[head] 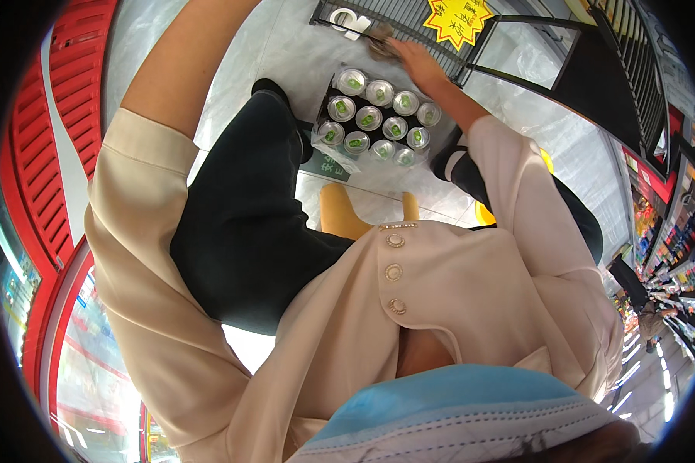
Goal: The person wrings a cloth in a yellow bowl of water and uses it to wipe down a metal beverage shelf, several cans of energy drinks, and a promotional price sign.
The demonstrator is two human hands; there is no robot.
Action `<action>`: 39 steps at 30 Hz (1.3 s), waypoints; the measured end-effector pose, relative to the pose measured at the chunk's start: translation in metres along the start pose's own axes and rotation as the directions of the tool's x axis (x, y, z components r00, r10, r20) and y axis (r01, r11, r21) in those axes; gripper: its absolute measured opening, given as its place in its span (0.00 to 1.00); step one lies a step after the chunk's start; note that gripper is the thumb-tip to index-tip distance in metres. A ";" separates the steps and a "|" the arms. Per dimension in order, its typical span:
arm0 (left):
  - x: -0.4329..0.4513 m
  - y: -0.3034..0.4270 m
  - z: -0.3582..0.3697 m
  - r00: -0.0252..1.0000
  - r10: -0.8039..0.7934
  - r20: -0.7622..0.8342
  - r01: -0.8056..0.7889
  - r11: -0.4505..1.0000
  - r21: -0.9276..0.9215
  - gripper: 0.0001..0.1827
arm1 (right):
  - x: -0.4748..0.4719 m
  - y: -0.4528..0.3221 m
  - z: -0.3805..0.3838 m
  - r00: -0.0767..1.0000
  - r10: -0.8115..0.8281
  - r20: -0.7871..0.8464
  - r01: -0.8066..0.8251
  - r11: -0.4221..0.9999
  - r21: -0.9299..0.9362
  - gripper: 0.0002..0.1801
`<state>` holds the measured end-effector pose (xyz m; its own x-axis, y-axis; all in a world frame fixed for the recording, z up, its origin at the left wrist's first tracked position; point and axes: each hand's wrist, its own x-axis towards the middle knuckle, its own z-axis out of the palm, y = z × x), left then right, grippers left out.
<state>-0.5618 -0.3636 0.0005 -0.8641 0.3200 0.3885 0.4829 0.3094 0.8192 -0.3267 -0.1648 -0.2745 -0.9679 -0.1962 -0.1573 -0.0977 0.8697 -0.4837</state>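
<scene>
My left hand is out of view; its forearm runs off the top edge. My right hand (417, 61) is at the edge of a black wire rack (370, 16), its fingers closed on a blurred, crumpled grey-brown cloth (382, 45). A white ring-shaped plastic piece (350, 23) lies at the rack's corner, left of that hand. Below the hand, on the floor between my feet, stands a pack of drink cans (370, 117) with silver tops and green pull tabs. Clear plastic film wraps the pack and is loose at its lower edge.
A yellow starburst price sign (458, 20) with writing is on the rack. Red slatted panels (26, 144) stand at the left. A yellow stool-like object (341, 211) is beneath me. Stocked shelves (666, 237) line the far right, where a person (648, 318) is in the distance.
</scene>
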 end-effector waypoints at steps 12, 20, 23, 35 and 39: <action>0.001 -0.005 0.001 0.999 0.006 -0.038 -0.007 1.000 -0.030 0.09 | -0.022 0.025 -0.076 0.947 0.322 -0.021 -0.322 0.942 -0.094 0.23; -0.001 0.005 0.002 0.999 -0.035 -0.019 0.035 0.999 -0.040 0.09 | 0.050 0.051 -0.099 0.599 0.773 -0.211 -0.339 0.483 0.808 0.13; -0.005 0.007 -0.008 0.998 -0.051 -0.037 0.050 0.999 -0.014 0.09 | 0.065 0.012 -0.152 0.513 0.512 -0.689 -0.195 0.851 0.487 0.15; -0.002 0.006 -0.007 0.991 -0.132 -0.029 0.133 0.991 0.035 0.10 | 0.108 0.054 -0.200 0.690 0.398 -0.605 -0.262 0.916 0.303 0.13; 0.008 0.010 0.013 1.000 -0.024 -0.019 0.024 1.000 0.005 0.11 | 0.188 0.108 -0.166 0.762 0.162 -0.627 -0.064 0.982 0.176 0.14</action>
<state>-0.5616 -0.3461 0.0065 -0.8782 0.2954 0.3763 0.4622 0.3213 0.8265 -0.5578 -0.0330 -0.2132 -0.8987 0.2752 0.3414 0.0068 0.7872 -0.6167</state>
